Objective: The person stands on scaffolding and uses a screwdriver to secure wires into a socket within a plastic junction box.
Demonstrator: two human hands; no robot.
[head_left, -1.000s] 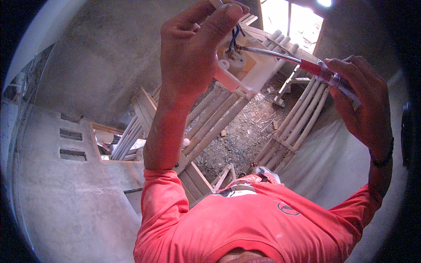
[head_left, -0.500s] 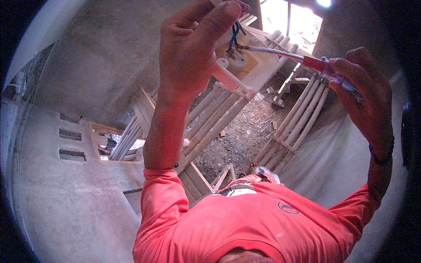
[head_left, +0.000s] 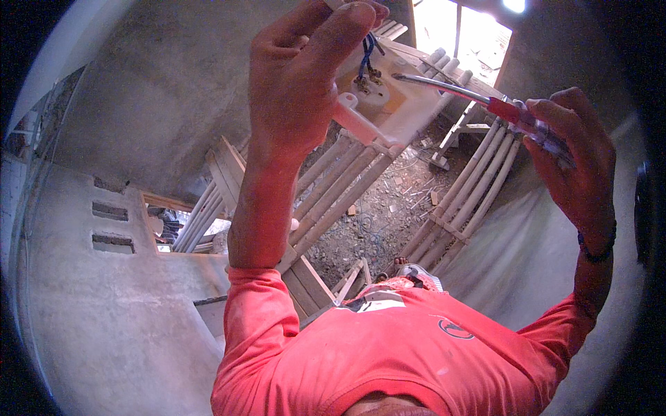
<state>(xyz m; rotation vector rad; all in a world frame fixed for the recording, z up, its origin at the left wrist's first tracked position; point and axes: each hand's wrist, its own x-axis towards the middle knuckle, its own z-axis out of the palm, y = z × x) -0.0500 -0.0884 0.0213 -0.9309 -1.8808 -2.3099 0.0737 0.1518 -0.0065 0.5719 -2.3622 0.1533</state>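
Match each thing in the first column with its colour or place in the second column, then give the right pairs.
Things:
1. screwdriver
2. wires
3. wristband
4. fitting

Colour or place:
A. dark, on the right wrist
B. white, held up by the left hand
C. red and clear handle, in the right hand
D. blue, running into the fitting

Pairs: 1-C, 2-D, 3-A, 4-B
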